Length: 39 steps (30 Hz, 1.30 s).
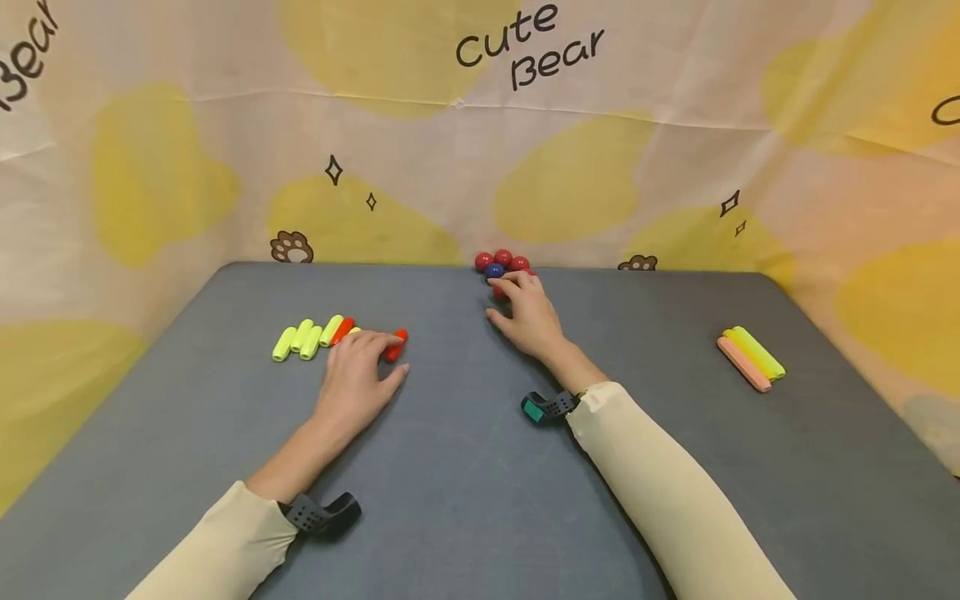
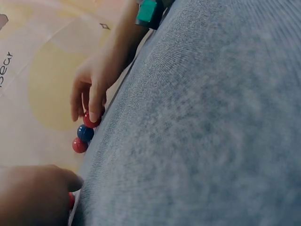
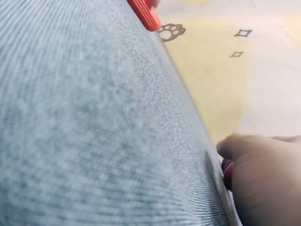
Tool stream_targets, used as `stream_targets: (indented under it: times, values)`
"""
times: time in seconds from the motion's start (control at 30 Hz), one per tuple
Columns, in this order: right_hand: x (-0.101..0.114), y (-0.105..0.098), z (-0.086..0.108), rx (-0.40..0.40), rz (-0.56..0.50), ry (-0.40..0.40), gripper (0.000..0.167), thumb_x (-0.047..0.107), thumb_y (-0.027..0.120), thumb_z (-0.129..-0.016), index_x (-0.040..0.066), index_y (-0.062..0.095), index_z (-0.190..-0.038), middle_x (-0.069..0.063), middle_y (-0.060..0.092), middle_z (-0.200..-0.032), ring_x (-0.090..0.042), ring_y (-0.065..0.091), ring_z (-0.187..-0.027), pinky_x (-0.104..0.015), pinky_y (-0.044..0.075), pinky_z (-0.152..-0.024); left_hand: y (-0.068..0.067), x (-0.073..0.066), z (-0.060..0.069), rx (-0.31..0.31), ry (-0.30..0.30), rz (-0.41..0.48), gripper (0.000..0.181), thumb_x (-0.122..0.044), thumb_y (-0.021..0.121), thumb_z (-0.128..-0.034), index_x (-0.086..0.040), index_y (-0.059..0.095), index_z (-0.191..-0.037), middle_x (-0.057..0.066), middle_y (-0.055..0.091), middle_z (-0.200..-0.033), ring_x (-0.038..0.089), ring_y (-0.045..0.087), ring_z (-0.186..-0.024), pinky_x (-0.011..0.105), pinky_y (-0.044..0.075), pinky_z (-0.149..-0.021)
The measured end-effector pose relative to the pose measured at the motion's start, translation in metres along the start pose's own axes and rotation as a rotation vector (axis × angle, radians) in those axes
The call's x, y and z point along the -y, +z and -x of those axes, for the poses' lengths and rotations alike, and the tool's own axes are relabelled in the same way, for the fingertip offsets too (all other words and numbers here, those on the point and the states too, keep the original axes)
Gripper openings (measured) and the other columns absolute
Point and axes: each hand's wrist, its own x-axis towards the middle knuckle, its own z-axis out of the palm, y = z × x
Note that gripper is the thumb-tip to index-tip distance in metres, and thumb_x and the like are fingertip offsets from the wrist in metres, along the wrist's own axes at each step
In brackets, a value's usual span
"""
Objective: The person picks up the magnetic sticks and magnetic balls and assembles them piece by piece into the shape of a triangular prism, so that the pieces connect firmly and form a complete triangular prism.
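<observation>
The near red ball point(image 1: 498, 293) sits just on my side of the blue ball point(image 1: 494, 271), on the table point(image 1: 465, 467). My right grip point(image 1: 528, 317) is over it, thumb and forefinger parted; the left wrist view shows a digit across that ball, but whether I touch it I cannot tell. Other red balls point(image 1: 503, 257) crowd close about the blue ball, to its left, behind it and to its right (some are partly behind my fingers, so I leave the count alone).

Left of the blue ball and nearer me, a loose red stick point(image 1: 397, 344) lies under the fingertips of my left grip point(image 1: 356, 379). There too thumb and forefinger are apart, not closed on the stick. Farther left of the blue ball is a side-by-side row of lime sticks point(image 1: 284, 343) with a red one point(image 1: 342, 330) among them; my left grip hides its near end.

Well to the right of the blue ball lie a yellow stick point(image 1: 756, 352) and a peach stick point(image 1: 744, 364), touching along their sides.

As I judge it, most is done: balls gathered round the blue one, lime sticks lined up. What looks left is the near ball's final place and the loose red stick, which is out of line with the row.
</observation>
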Motion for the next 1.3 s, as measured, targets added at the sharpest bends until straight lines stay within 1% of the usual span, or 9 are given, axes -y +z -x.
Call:
stream_targets:
  times: [0.1, 0.2, 0.3, 0.4, 0.57, 0.77, 0.87, 1.07, 1.3]
  values:
    - [0.000, -0.001, -0.001, -0.010, 0.052, -0.004, 0.052, 0.027, 0.073, -0.092, 0.014, 0.060, -0.141, -0.010, 0.051, -0.145, -0.032, 0.048, -0.129, -0.049, 0.050, -0.101, -0.002, 0.000, -0.001, -0.046, 0.051, 0.033, 0.021, -0.013, 0.077, -0.0869, -0.004, 0.076, -0.106, 0.013, 0.074, -0.110, 0.036, 0.058, -0.116, 0.054, 0.042, -0.105]
    - [0.000, -0.001, -0.001, 0.041, 0.091, 0.000, 0.055, 0.029, 0.071, -0.094, 0.014, 0.057, -0.144, -0.010, 0.045, -0.154, -0.033, 0.045, -0.138, -0.050, 0.046, -0.109, -0.003, -0.001, -0.001, -0.067, 0.101, 0.076, 0.010, -0.008, 0.074, -0.0874, -0.007, 0.079, -0.097, 0.009, 0.077, -0.103, 0.030, 0.062, -0.106, 0.048, 0.050, -0.095]
    - [-0.002, 0.000, -0.001, 0.083, 0.083, 0.008, 0.052, 0.027, 0.069, -0.096, 0.013, 0.057, -0.144, -0.010, 0.047, -0.154, -0.032, 0.044, -0.142, -0.049, 0.043, -0.114, -0.002, -0.003, 0.001, -0.053, 0.128, 0.088, 0.009, -0.007, 0.075, -0.0873, -0.010, 0.080, -0.094, 0.006, 0.078, -0.101, 0.025, 0.065, -0.099, 0.044, 0.055, -0.086]
    - [-0.005, 0.002, 0.001, 0.061, 0.025, 0.032, 0.042, 0.021, 0.068, -0.097, 0.012, 0.063, -0.137, -0.011, 0.056, -0.145, -0.032, 0.052, -0.135, -0.048, 0.045, -0.112, 0.001, -0.007, -0.001, -0.022, 0.130, 0.123, 0.009, -0.007, 0.076, -0.0864, -0.010, 0.080, -0.094, 0.006, 0.078, -0.099, 0.023, 0.068, -0.094, 0.043, 0.057, -0.082]
    - [-0.007, 0.004, 0.002, -0.026, -0.129, 0.087, 0.032, 0.017, 0.070, -0.095, 0.011, 0.070, -0.127, -0.011, 0.066, -0.130, -0.028, 0.065, -0.113, -0.044, 0.053, -0.098, 0.007, -0.017, -0.012, 0.049, 0.060, 0.187, 0.013, -0.008, 0.078, -0.0861, -0.007, 0.078, -0.100, 0.008, 0.078, -0.094, 0.021, 0.071, -0.083, 0.042, 0.059, -0.078]
    - [-0.007, 0.006, 0.001, -0.098, -0.263, 0.132, 0.033, 0.018, 0.074, -0.093, 0.007, 0.071, -0.125, -0.014, 0.071, -0.121, -0.028, 0.071, -0.103, -0.042, 0.057, -0.093, 0.020, -0.035, -0.038, 0.163, -0.044, 0.153, 0.029, -0.015, 0.075, -0.0910, -0.007, 0.074, -0.119, 0.011, 0.077, -0.111, 0.025, 0.074, -0.098, 0.044, 0.059, -0.089]
    - [-0.008, 0.005, 0.001, -0.118, -0.322, 0.180, 0.034, 0.023, 0.073, -0.094, 0.009, 0.071, -0.126, -0.013, 0.073, -0.121, -0.026, 0.072, -0.105, -0.042, 0.057, -0.095, 0.035, -0.046, -0.052, 0.146, -0.081, 0.178, 0.025, -0.016, 0.073, -0.0929, -0.009, 0.077, -0.116, 0.010, 0.077, -0.111, 0.026, 0.073, -0.099, 0.044, 0.058, -0.089]
    - [-0.011, 0.004, -0.001, -0.164, -0.459, 0.289, 0.034, 0.029, 0.071, -0.095, 0.012, 0.072, -0.124, -0.011, 0.076, -0.111, -0.025, 0.073, -0.101, -0.042, 0.057, -0.091, 0.068, -0.059, -0.077, 0.033, -0.173, 0.406, 0.027, -0.019, 0.074, -0.0929, -0.007, 0.076, -0.117, 0.011, 0.078, -0.109, 0.023, 0.075, -0.097, 0.040, 0.059, -0.088]
    - [-0.012, 0.001, -0.002, -0.200, -0.635, 0.346, 0.034, 0.025, 0.068, -0.098, 0.005, 0.069, -0.125, -0.016, 0.074, -0.111, -0.026, 0.073, -0.098, -0.033, 0.061, -0.083, 0.083, -0.068, -0.092, 0.016, -0.193, 0.506, 0.028, -0.018, 0.075, -0.0923, -0.007, 0.075, -0.118, 0.011, 0.077, -0.111, 0.023, 0.074, -0.100, 0.039, 0.059, -0.091]
